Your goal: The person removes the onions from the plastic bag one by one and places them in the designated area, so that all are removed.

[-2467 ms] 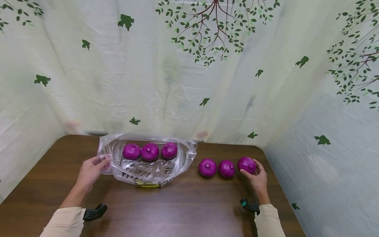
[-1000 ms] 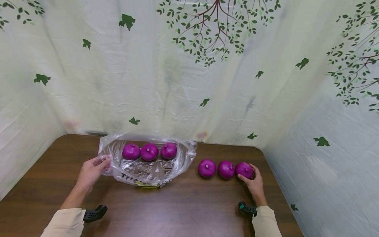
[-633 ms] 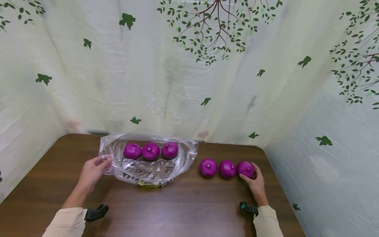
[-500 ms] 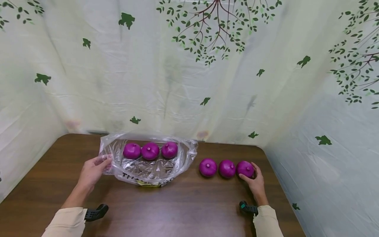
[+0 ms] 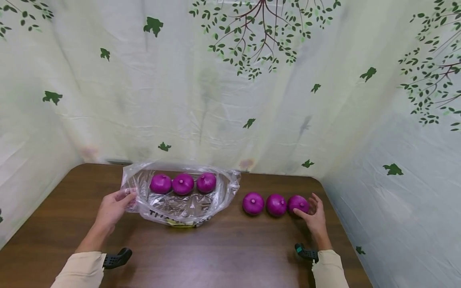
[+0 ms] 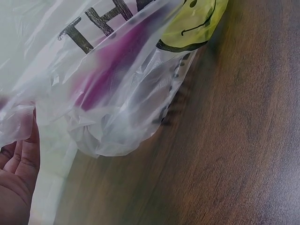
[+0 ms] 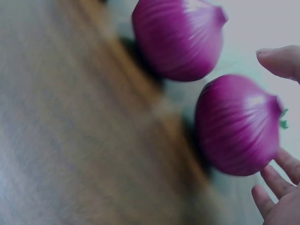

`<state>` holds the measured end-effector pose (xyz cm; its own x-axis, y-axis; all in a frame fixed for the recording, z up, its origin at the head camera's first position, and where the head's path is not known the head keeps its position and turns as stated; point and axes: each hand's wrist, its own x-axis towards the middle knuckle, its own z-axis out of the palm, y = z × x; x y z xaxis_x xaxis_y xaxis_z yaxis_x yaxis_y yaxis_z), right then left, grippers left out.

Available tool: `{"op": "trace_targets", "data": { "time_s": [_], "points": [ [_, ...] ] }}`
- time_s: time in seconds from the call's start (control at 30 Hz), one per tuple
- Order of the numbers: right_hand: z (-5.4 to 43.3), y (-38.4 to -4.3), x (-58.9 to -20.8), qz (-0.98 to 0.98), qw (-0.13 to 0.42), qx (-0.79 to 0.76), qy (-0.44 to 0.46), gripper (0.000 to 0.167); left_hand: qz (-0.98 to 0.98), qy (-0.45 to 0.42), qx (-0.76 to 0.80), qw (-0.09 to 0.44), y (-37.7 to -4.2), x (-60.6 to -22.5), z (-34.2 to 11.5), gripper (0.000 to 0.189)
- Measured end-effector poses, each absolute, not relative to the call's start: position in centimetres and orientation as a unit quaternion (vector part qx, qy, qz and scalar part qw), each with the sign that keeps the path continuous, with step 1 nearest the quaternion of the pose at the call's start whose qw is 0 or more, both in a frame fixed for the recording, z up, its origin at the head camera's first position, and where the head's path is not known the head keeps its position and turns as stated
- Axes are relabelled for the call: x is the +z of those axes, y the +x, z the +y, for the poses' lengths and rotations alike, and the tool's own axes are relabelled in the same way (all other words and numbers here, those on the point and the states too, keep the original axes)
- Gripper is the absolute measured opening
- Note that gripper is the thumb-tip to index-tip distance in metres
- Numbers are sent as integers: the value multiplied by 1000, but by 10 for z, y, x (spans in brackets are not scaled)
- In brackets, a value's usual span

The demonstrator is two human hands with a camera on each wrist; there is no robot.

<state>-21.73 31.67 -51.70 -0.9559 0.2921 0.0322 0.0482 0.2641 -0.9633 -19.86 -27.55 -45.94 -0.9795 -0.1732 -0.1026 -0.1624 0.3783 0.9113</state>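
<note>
A clear plastic bag [image 5: 225,196] lies mouth-up on the table, printed with black letters and a yellow smiley face [image 6: 192,23]. Inside it sit three red onions [image 5: 183,184] in a row. My left hand [image 5: 111,209] pinches the bag's left edge between thumb and fingers. To the right of the bag, three more red onions stand in a line: a left one [image 5: 253,204], a middle one [image 5: 276,205] and a right one [image 5: 297,204]. Around the right onion my right hand [image 5: 317,220] is spread, thumb [image 7: 281,63] apart from it and fingertips close by its side.
The brown wooden table [image 5: 216,256] has rounded back corners. Behind it and at both sides hangs a pale curtain [image 5: 201,100] printed with green leaves and branches. Each wrist carries a black band, the left band [image 5: 117,259] and the right band [image 5: 306,253].
My right hand has brought the right onion leftward and down beside the middle one, then loosened its fingers and drawn back slightly to the right. My left hand keeps its place on the bag.
</note>
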Motion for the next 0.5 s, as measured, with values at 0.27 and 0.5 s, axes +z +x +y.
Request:
{"op": "trace_targets", "data": {
  "time_s": [0.27, 0.5],
  "points": [
    [309, -216, -497, -794, 131, 585, -102, 87, -828, 100, -551, -4, -200, -459, -274, 60],
    [298, -213, -480, -802, 125, 578, -86, 84, -833, 101, -543, -5, -201, -459, -273, 62]
  ]
}}
